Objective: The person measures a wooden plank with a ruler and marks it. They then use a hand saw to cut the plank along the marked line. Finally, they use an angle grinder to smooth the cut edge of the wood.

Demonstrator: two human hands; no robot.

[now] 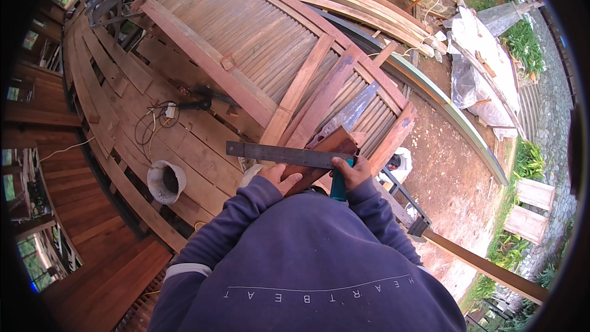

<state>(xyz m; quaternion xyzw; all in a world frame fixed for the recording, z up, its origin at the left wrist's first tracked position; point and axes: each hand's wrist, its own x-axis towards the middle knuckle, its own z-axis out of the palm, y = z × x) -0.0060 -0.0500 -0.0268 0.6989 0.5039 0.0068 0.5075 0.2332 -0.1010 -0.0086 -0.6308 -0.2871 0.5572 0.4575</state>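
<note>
Near a louvred wooden shutter (239, 29), a try square (270, 151) is spanning a reddish-brown board (338, 140).
The left hand (278, 178) is apparently gripping the board's near end; the right hand (353, 173) is clamping the square's teal stock. The blade is already lying across; no cut is showing, and any marked line is unclear.
</note>
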